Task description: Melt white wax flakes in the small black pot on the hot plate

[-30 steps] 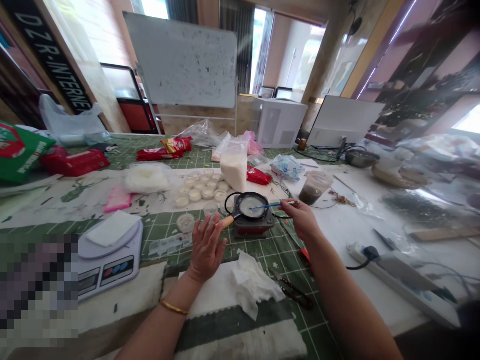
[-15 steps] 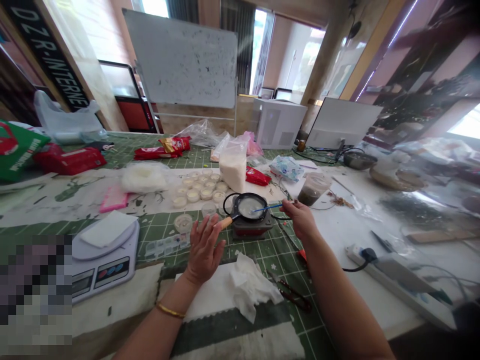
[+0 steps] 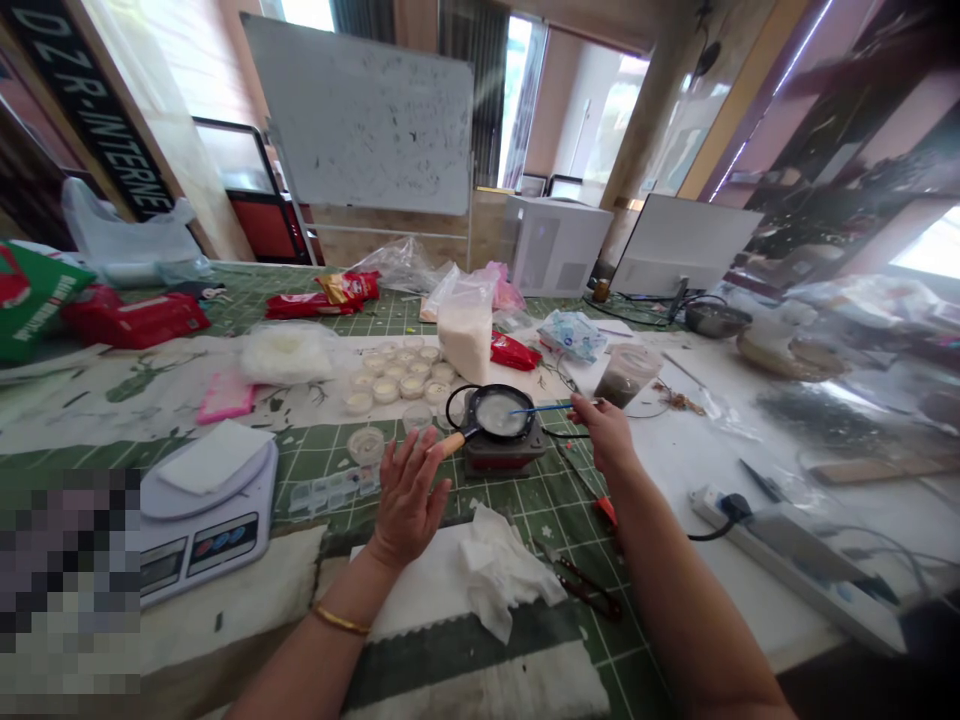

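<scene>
A small black frying pan [image 3: 504,411] with milky liquid in it sits on a compact hot plate [image 3: 505,458]. My left hand [image 3: 409,497] is beside the pan's wooden handle [image 3: 453,444], palm down with fingers stretched out. Its index finger is at the handle's end; whether it touches cannot be made out. In my right hand [image 3: 604,430], a thin blue stick [image 3: 547,407] is pinched and reaches over the rim into the liquid. Several small clear cups with pale contents [image 3: 386,388] stand behind the pan, left of a bag of whitish granules [image 3: 463,340].
A kitchen scale [image 3: 214,500] bearing white paper is at the left. Crumpled tissue [image 3: 499,570] and scissors [image 3: 589,585] lie in front. To the right are a cup of dark material [image 3: 624,378] and a power strip [image 3: 795,570] with cords. A pill organiser [image 3: 334,490] lies near my left hand.
My right hand has shifted slightly right, and the stick now lies flatter across the rim, its tip moved a little right and up. My left hand stays in place.
</scene>
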{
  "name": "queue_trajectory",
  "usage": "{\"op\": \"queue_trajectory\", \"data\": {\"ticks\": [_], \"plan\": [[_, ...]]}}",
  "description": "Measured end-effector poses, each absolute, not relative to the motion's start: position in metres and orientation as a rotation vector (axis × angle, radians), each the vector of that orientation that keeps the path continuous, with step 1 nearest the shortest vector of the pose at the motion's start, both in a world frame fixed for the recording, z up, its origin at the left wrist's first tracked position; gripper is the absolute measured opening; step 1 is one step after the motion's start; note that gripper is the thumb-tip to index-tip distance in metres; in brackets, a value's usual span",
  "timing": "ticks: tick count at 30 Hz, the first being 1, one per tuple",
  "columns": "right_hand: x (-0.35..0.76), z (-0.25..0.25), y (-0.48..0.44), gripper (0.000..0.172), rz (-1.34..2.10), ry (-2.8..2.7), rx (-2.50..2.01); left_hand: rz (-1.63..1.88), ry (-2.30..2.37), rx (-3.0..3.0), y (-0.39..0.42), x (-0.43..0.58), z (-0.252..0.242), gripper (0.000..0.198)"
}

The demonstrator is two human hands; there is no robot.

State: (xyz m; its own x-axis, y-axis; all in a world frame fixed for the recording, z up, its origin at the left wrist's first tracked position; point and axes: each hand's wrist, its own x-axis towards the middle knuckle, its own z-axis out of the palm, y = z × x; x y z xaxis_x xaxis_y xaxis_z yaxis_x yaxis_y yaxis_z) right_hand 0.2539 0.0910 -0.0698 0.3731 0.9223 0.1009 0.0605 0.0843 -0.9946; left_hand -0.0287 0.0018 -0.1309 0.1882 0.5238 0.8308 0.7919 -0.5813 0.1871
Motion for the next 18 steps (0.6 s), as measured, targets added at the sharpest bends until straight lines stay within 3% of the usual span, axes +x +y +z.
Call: {"op": "queue_trajectory", "data": {"ticks": [18], "plan": [[0.272,-0.054,0.101,0.026,0.712,-0.972,-1.293,-1.332,-1.26,-2.199,0.0,-0.029,-0.131,0.061]]}}
